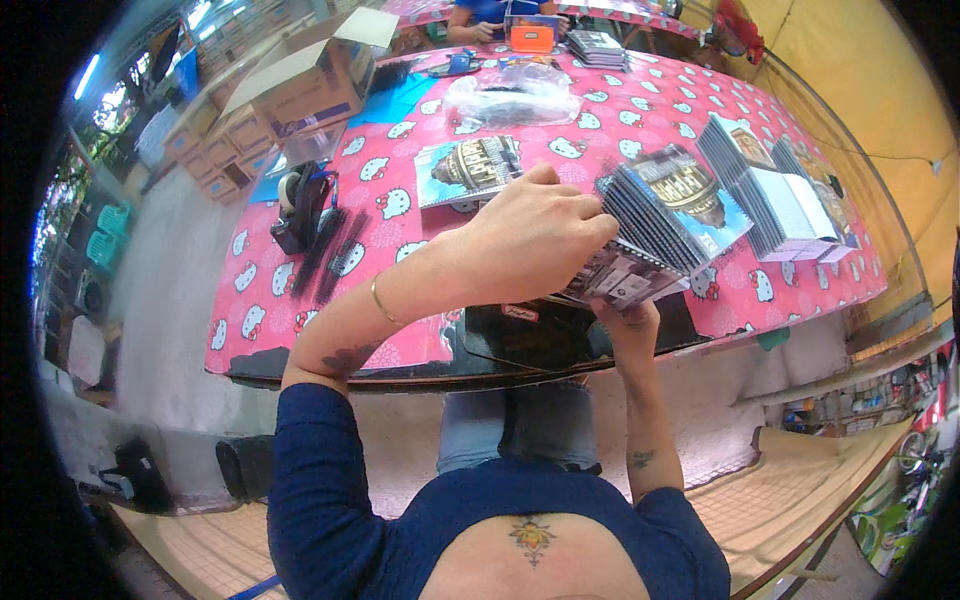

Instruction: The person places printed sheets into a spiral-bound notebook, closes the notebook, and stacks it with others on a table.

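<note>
A spiral-bound notebook (622, 277) with a dark printed cover is held tilted near the table's front edge. My right hand (632, 325) grips its lower edge from below, thumb on the cover. My left hand (552, 240) reaches across with curled fingers closed at its upper left edge; the fingertips are partly hidden. Just beyond, a fanned stack of spiral notebooks (690, 195) with blue and gold covers leans to the right. Another notebook (467, 168) lies flat beyond my left forearm. Under my hands is a black board (520, 335).
A black tape dispenser (298, 210) and dark coil strips (335, 250) lie at left. More notebook stacks (770, 195) stand at right. A clear plastic bag (512, 97) is farther back, near an open carton (305, 80). Across the table sits a person (485, 22) by an orange box (532, 35).
</note>
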Available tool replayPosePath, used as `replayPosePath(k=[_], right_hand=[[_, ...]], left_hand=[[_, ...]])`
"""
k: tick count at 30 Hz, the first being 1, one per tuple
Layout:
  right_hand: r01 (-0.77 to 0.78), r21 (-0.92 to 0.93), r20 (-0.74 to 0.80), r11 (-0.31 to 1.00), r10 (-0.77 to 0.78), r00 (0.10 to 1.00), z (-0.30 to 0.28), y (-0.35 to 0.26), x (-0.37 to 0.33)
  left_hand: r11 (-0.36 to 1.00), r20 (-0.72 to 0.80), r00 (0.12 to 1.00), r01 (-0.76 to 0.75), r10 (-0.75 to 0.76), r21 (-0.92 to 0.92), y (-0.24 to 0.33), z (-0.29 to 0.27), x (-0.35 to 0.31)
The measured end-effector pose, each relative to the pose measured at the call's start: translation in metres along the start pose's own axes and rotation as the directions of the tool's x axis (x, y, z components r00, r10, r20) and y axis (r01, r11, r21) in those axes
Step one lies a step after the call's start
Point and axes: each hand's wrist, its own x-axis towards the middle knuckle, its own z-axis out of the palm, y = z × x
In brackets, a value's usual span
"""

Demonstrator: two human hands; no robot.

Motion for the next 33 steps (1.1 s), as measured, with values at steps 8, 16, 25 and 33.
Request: replayPosePath(k=[8, 16, 25, 33], right_hand=[[-0.061, 0.084, 0.101, 0.995, 0.053, 0.993, 0.025, 0.0, -0.003], [0.047, -0.033, -0.007, 0.998, -0.048, 0.999, 0.032, 0.012, -0.006], [0.07, -0.104, -0.023, 0.992, -0.073, 0.997, 0.007, 0.01, 0.007], [0.179, -0.09, -0.001, 0.98, -0.179, 0.984, -0.012, 0.009, 0.018]], left_hand=[[0.966, -0.125, 0.965, 0.244, -0.233, 0.083, 0.019, 0.063, -0.059], [0.332, -0.219, 0.289, 0.439, -0.932, -0.835, 0.033, 0.133, -0.121], [0.518, -0.435, 0.5, 0.851, -0.749, 0.086, -0.088, 0.186, -0.239], [0.39, -0.333, 0.482, 0.868, -0.811, 0.307, -0.16, 0.173, -0.281]])
